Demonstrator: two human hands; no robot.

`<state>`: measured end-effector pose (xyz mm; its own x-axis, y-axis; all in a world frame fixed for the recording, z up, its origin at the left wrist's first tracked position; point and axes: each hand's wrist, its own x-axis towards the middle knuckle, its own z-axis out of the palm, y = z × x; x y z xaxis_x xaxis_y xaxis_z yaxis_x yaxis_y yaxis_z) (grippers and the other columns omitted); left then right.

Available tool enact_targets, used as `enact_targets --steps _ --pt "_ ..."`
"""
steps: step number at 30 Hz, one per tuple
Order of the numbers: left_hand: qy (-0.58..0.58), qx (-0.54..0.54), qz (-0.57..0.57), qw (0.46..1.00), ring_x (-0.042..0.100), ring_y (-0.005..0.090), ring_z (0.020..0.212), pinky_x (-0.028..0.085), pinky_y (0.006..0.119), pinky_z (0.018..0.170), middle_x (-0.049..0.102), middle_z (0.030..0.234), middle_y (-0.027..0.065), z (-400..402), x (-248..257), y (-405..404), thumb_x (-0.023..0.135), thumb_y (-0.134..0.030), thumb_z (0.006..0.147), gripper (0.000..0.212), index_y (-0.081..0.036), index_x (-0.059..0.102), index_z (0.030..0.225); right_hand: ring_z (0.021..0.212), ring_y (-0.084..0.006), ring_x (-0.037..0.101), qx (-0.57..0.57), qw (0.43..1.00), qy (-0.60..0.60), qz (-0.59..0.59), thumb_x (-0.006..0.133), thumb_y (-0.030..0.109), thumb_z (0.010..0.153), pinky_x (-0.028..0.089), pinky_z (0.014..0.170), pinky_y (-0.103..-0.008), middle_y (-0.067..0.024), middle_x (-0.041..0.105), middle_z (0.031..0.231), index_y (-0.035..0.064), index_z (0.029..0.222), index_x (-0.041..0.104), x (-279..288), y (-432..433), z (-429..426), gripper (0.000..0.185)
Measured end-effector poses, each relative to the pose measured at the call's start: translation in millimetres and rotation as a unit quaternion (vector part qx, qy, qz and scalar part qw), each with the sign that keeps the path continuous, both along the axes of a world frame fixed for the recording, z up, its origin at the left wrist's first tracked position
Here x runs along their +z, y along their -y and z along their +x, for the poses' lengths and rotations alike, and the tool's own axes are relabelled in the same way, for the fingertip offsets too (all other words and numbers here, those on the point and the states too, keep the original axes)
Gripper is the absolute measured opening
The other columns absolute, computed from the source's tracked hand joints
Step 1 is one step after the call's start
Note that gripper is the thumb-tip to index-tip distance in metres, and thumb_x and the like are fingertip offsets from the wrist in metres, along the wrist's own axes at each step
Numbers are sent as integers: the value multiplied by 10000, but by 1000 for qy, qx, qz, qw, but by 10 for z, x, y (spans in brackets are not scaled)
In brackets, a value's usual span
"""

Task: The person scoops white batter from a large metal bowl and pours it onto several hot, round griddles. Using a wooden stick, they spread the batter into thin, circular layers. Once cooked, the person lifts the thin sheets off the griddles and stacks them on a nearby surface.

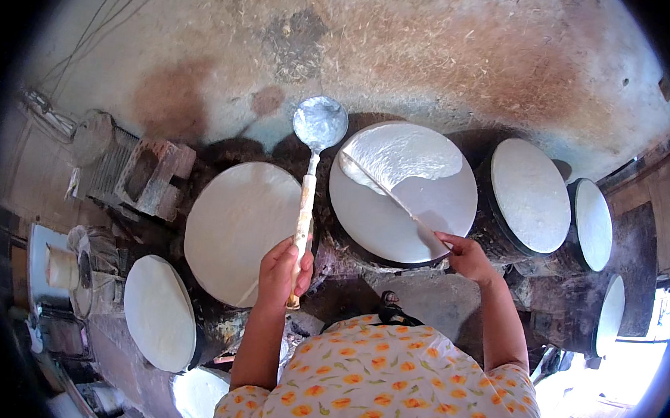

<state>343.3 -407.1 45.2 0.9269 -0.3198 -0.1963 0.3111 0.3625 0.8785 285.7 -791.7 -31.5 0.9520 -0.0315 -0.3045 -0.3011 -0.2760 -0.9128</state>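
My left hand (pixel 284 269) grips the pale handle of a metal ladle (pixel 320 123), whose bowl is up near the wall. Between the fingers of my right hand (pixel 467 256) is the lower end of a long thin stick (pixel 389 193). The stick lies slantwise over a large round griddle (pixel 362 232) or pan, where thick white batter (pixel 413 153) covers the upper part of a smooth pale surface. Whether the stick touches that surface I cannot tell. Just left of the ladle's handle lies another round griddle with a pale, even coating (pixel 238 233).
More white-topped round griddles stand at the right (pixel 530 196) and lower left (pixel 160 313). A stained wall (pixel 375 54) rises behind them. A worn block-like box (pixel 154 176) stands at the left, above a white container (pixel 62 269).
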Motion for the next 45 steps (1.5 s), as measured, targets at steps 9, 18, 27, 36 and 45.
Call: enact_targets --steps 9,18,27,36,45 --pt "-9 33 12 999 417 80 429 321 211 326 499 715 52 -87 45 197 432 -194 977 341 33 520 1215 730 -82 510 55 992 22 -113 504 -67 743 442 664 -226 -24 619 908 114 1316 558 199 62 544 604" --pt "-12 59 16 998 447 98 450 339 225 334 501 721 58 -215 13 304 413 -169 976 329 28 503 1224 880 -98 576 49 997 -2 -60 452 -111 743 465 787 -230 -66 668 1057 69 1276 583 226 336 638 578" --pt "-26 98 30 994 440 103 437 347 238 334 500 720 62 -380 12 385 416 -170 974 336 35 499 1227 1012 -92 549 232 972 -39 6 473 -130 719 433 832 -212 -48 638 1146 59 1255 598 184 979 504 582" --pt "-32 117 16 993 412 88 416 331 214 314 497 717 62 -421 35 609 428 -196 979 360 45 493 1239 926 -96 575 168 984 -63 8 569 -83 792 453 845 -223 -32 663 1072 57 1248 604 344 661 722 478" --pt "-39 124 46 990 408 83 416 324 212 318 493 715 62 -555 78 772 433 -204 980 368 57 492 1233 938 -77 559 125 992 -7 -22 471 -130 734 441 822 -211 -18 652 1097 54 1246 603 200 884 652 559"
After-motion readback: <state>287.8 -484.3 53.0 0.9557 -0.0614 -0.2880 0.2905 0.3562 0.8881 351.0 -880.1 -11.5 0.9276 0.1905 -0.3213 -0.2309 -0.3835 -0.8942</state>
